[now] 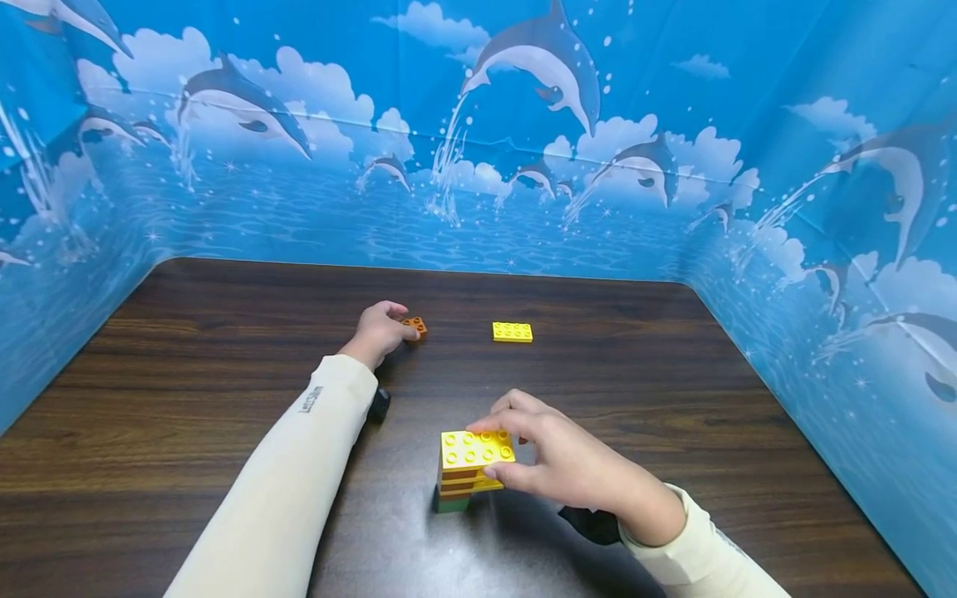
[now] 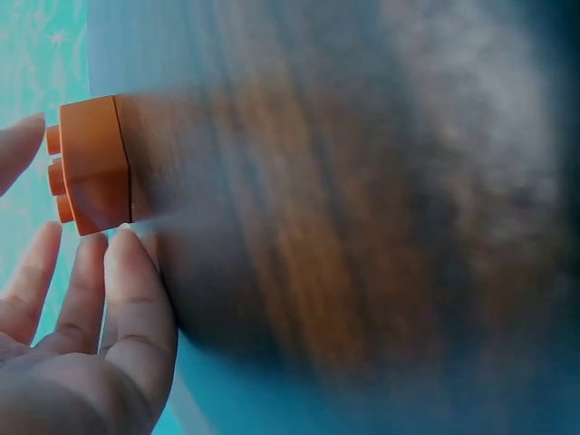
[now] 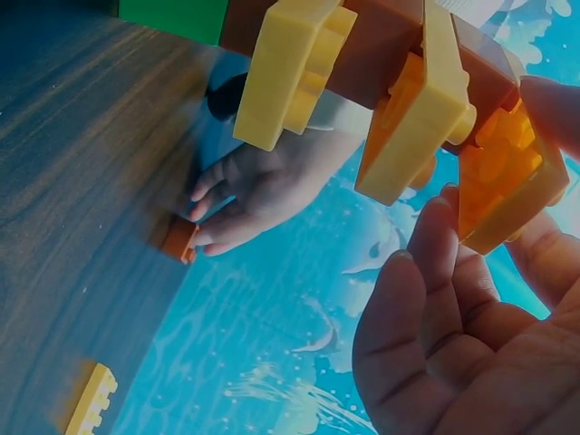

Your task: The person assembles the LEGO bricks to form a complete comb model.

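At the far middle of the table, my left hand (image 1: 377, 330) reaches round a small orange-brown toy brick (image 1: 415, 325). Its fingertips meet the side of this brick (image 2: 95, 166) in the left wrist view, with the thumb near the studs. Closer to me stands a tower of toy bricks (image 1: 453, 483), with a green brick (image 3: 177, 16) at its base and brown and yellow ones above. My right hand (image 1: 549, 453) pinches the top yellow brick (image 1: 476, 448) between thumb and fingers. In the right wrist view, yellow bricks jut out from one side of the tower.
A loose yellow brick (image 1: 512, 332), studs up, lies to the right of the orange-brown one. The dark wooden table (image 1: 635, 357) is bordered by a blue dolphin-print curtain (image 1: 449, 232) at the back and both sides.
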Demonstrator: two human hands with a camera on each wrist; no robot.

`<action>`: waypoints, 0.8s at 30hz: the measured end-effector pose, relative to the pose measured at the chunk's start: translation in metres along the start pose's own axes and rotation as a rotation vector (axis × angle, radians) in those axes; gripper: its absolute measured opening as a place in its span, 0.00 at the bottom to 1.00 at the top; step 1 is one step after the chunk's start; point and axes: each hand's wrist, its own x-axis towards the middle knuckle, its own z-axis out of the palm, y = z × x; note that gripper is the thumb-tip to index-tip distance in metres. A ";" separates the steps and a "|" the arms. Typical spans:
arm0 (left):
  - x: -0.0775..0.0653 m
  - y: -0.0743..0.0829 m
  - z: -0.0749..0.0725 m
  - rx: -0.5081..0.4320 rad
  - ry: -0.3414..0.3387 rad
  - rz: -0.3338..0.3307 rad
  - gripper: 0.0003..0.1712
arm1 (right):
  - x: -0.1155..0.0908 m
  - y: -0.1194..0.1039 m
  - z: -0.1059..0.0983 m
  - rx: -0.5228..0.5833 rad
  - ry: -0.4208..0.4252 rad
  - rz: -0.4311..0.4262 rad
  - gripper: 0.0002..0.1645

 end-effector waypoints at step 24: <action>0.005 0.006 0.006 0.107 -0.023 -0.067 0.23 | -0.001 0.000 -0.001 0.016 -0.004 0.017 0.24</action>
